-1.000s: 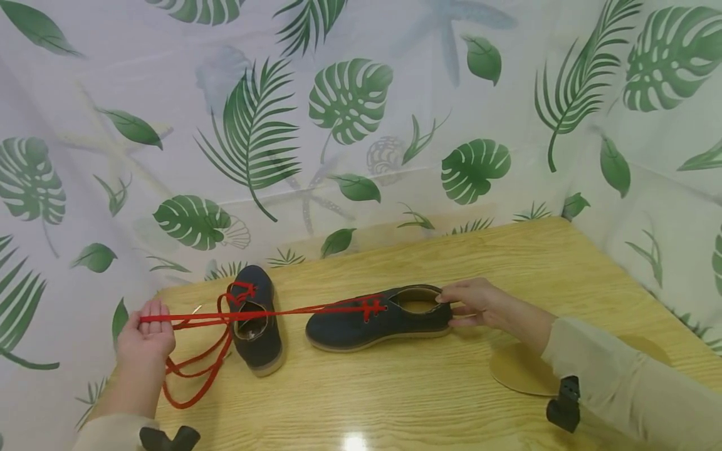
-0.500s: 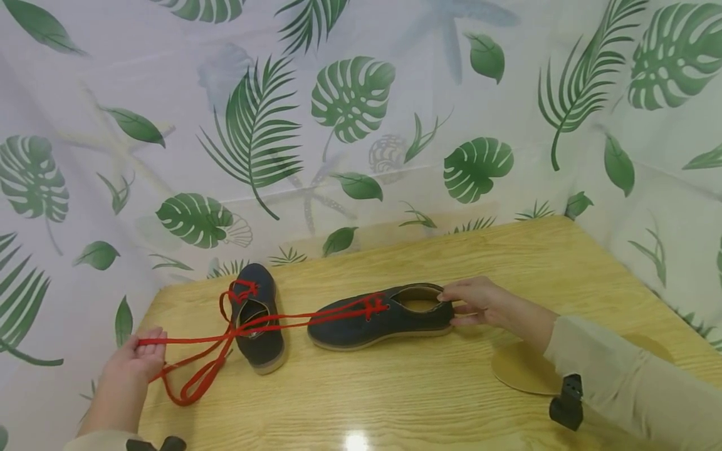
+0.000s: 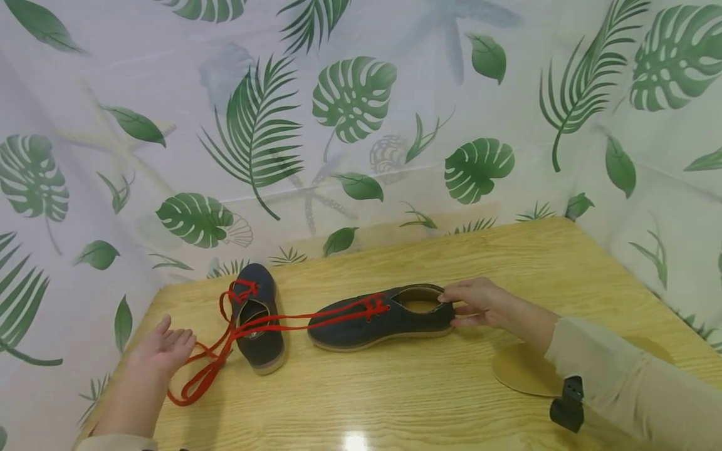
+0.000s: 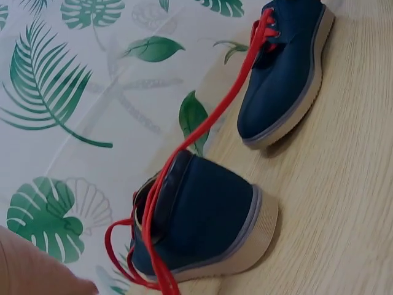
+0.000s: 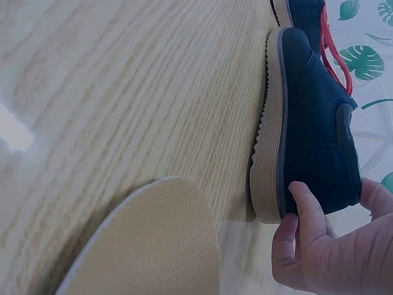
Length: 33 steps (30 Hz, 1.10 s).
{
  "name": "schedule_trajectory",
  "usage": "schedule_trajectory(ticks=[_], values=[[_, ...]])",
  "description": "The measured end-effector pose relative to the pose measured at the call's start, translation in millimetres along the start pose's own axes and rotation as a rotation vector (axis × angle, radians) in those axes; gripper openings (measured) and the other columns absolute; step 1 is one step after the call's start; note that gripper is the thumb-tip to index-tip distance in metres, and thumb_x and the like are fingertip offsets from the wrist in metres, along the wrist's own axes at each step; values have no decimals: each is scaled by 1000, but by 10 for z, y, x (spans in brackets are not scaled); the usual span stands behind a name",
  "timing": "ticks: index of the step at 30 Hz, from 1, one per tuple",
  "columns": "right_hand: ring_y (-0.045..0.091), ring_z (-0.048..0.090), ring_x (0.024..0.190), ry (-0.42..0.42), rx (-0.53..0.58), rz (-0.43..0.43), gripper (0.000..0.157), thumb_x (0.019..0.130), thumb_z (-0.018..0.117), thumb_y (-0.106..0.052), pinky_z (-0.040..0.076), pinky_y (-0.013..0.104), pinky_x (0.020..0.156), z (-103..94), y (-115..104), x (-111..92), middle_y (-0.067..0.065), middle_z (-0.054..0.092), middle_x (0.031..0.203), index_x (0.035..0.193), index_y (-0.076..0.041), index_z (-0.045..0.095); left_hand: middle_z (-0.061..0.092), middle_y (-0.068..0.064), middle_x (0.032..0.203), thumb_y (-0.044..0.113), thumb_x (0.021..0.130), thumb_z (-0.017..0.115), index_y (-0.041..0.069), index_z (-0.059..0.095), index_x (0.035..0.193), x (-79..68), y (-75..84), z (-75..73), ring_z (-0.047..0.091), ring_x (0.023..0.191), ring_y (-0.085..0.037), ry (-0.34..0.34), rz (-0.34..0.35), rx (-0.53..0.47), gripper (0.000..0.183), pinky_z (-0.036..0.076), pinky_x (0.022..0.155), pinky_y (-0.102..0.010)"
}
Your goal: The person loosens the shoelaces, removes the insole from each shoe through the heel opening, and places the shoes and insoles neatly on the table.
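Note:
A navy shoe (image 3: pixel 344 329) with a tan sole lies in the middle of the table, toe pointing left. My right hand (image 3: pixel 479 302) grips its heel, thumb at the collar and fingers on the back, as the right wrist view also shows. Red shoelaces (image 3: pixel 299 321) run left from its eyelets across a second navy shoe (image 3: pixel 265 351), which has red lacing too. Beyond that shoe the laces gather in loose loops. Beside these loops my left hand (image 3: pixel 163 351) is spread palm up with nothing gripped; only part of this hand (image 4: pixel 37 270) enters the left wrist view.
A tan insole (image 5: pixel 166 246) lies on the wooden table (image 3: pixel 417 394) under my right forearm. Behind the table and at both sides hangs a white cloth (image 3: pixel 361 250) printed with green leaves.
My left hand has let go of the red laces, and its fingers have spread. The laces have gone from taut to slack across the left shoe. My right hand stays on the heel.

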State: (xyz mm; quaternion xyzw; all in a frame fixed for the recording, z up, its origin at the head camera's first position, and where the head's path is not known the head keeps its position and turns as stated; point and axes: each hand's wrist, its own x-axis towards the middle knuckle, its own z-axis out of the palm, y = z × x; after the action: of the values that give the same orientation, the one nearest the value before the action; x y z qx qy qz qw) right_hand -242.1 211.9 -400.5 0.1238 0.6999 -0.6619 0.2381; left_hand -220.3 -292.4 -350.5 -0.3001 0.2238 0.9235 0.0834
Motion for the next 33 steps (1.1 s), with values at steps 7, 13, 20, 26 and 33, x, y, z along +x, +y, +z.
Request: schedule_trajectory(ticks=[7,13,20,26,33], values=[[31,56,112,8,8,0,55,89,63,-11,55,34,80,3,13,7,25,31,144,136,7,41,-4,24,154,36,94,50,39,-7,149,30,-171,103,1,142,3,-198,-68,-5,78,5,115,-19],[23,61,98,11,12,-2,54,88,64,-11,56,34,78,5,13,17,24,36,140,135,6,43,0,21,156,36,93,53,38,-3,150,16,-255,171,6,143,1,-310,-109,7,79,7,115,-20],[27,59,106,10,15,0,49,88,64,-11,55,35,81,-4,-1,10,23,33,143,131,5,47,20,11,153,40,89,59,31,3,152,-4,-400,310,13,143,-3,-422,-151,118,85,15,116,-24],[34,54,116,6,4,-3,54,89,64,-11,55,36,81,-6,-1,15,25,31,145,135,6,43,4,8,157,50,89,49,25,-4,152,28,-594,436,9,144,-7,-486,-143,290,86,12,116,-24],[20,62,95,11,4,-8,49,87,66,-12,56,35,79,-16,11,25,20,41,136,130,5,50,-1,0,160,54,93,36,15,-7,152,78,-891,572,5,146,-15,-537,-110,504,82,10,117,-28]])
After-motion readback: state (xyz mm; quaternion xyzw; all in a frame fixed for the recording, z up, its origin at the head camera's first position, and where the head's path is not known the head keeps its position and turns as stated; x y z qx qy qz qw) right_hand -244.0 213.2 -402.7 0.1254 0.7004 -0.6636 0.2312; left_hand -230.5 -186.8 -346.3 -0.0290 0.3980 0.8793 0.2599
